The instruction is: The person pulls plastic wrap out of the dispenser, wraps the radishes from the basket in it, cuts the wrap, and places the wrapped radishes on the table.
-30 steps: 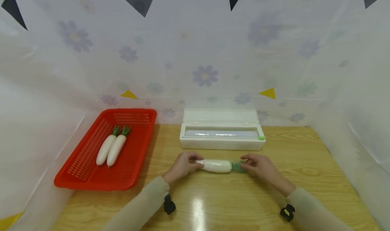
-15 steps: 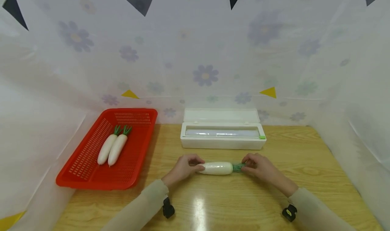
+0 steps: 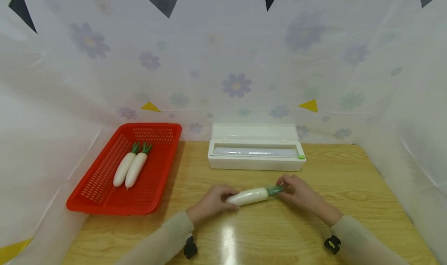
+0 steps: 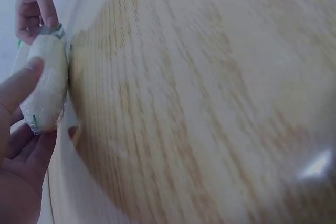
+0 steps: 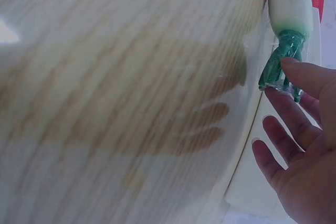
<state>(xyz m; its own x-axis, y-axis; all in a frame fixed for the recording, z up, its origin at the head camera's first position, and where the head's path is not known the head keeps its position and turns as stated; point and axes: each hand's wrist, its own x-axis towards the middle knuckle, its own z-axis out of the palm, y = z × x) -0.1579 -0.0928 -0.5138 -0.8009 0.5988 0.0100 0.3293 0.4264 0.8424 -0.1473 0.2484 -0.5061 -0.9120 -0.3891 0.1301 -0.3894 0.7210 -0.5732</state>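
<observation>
A white radish in glossy clear film lies between my two hands, its green top to the right. My left hand holds the tapered end, thumb on one side and fingers on the other; the left wrist view shows crinkled film on the radish there. With thumb and forefinger my right hand pinches the film-covered green leaves, while its other fingers spread loosely below. The radish slants a little, leaf end farther from me than the tip.
Behind the hands stands a white cling film box, lid up, with a roll inside and a green slider at its right end. A red basket on the left holds two unwrapped radishes. Patterned curtains surround the wooden table.
My left hand has shifted slightly toward me with the radish's tip, so the radish has turned from level to slanted. My right hand has stayed at the leaves, its fingers closing in on them.
</observation>
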